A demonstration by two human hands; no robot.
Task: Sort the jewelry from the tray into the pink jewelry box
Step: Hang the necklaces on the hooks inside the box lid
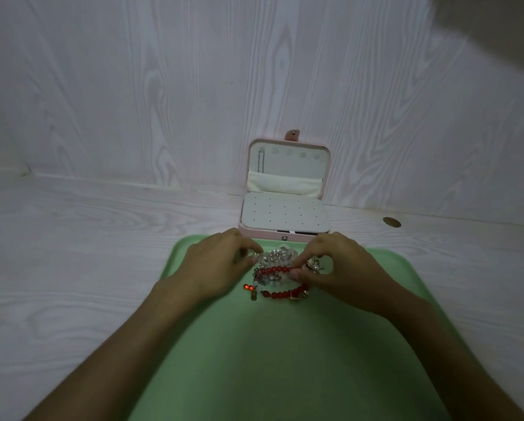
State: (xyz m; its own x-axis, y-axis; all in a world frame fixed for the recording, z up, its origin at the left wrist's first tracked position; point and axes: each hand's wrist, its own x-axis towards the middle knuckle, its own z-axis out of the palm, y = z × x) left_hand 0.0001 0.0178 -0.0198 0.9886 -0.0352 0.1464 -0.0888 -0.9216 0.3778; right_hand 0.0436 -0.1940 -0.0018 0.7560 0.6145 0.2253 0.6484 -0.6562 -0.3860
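A green tray lies in front of me with a tangle of jewelry at its far end: clear crystal beads, a red bead string, pearl pieces and small gold parts. My left hand pinches the left side of the crystal pile. My right hand pinches the right end of the red bead string. Just beyond the tray stands the pink jewelry box, open, its lid leaning on the wall and a white perforated panel lying flat over its base.
The tray and box rest on a pale wood-grain surface that meets a matching wall right behind the box. A small round brown disc lies on the surface to the right of the box.
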